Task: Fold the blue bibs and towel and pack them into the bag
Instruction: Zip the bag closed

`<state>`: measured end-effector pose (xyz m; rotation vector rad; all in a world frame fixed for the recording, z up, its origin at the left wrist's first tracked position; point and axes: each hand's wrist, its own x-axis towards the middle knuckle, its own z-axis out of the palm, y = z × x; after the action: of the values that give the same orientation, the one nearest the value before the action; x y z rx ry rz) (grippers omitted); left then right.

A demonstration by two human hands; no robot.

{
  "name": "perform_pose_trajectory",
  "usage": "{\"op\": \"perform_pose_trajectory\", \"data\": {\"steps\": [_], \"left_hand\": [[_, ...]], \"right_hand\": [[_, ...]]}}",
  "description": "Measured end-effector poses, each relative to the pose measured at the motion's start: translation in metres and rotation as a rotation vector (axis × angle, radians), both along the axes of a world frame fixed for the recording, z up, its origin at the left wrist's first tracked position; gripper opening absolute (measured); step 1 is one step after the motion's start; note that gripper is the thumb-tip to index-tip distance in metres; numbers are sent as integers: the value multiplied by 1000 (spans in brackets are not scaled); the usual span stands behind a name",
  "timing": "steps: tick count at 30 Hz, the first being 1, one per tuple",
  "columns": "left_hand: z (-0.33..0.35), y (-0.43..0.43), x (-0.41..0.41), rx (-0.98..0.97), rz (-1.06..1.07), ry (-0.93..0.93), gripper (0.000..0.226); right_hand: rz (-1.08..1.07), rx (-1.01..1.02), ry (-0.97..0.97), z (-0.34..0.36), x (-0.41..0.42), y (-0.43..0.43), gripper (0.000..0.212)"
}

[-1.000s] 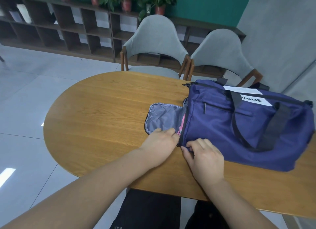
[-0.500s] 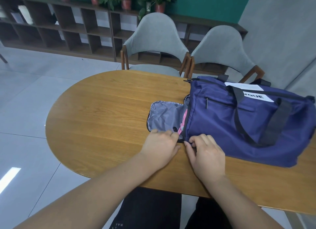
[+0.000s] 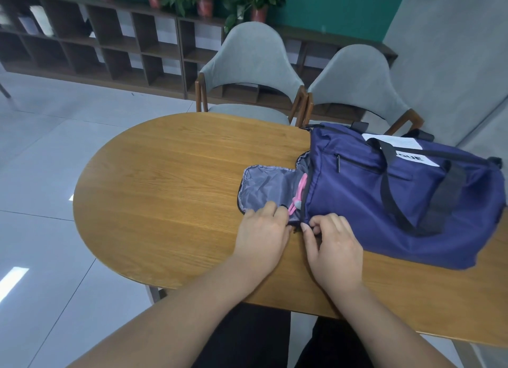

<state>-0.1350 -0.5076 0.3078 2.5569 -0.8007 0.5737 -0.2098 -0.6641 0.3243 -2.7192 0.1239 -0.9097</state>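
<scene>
Navy bag (image 3: 384, 202) is lying on its side at the right of the wooden worktop (image 3: 165, 189), its end flap (image 3: 264, 186) hanging open to the left with the grey lining up. Left hand (image 3: 261, 231) is pressing the flap's near edge, fingers laid fairly flat. Right hand (image 3: 334, 246) is pinching the bag's near-left corner at the zip edge, fingers curled. Pink item (image 3: 298, 194) is showing in the opening.

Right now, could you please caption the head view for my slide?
Left hand and right hand meet at the open end flap of a navy bag on a wooden table.
</scene>
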Motion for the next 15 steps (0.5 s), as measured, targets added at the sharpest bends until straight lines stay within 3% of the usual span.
{"op": "perform_pose_trajectory", "data": {"steps": [3, 6, 8, 11, 13, 15], "left_hand": [[-1, 3, -5, 19, 44, -40, 28], [2, 0, -13, 34, 49, 54, 31], [7, -7, -19, -112, 7, 229, 35], [12, -20, -22, -410, -26, 497, 23], [10, -23, -22, -399, -38, 460, 12], [5, -21, -22, -225, -35, 303, 10]], "right_hand": [[13, 29, -32, 0, 0, -1, 17], [26, 67, -43, 0, 0, -1, 15], [35, 87, -42, 0, 1, -3, 15], [43, 108, -25, 0, 2, -5, 15], [37, 109, -15, 0, 2, -5, 15], [32, 91, -11, -1, 2, -5, 15]]}}
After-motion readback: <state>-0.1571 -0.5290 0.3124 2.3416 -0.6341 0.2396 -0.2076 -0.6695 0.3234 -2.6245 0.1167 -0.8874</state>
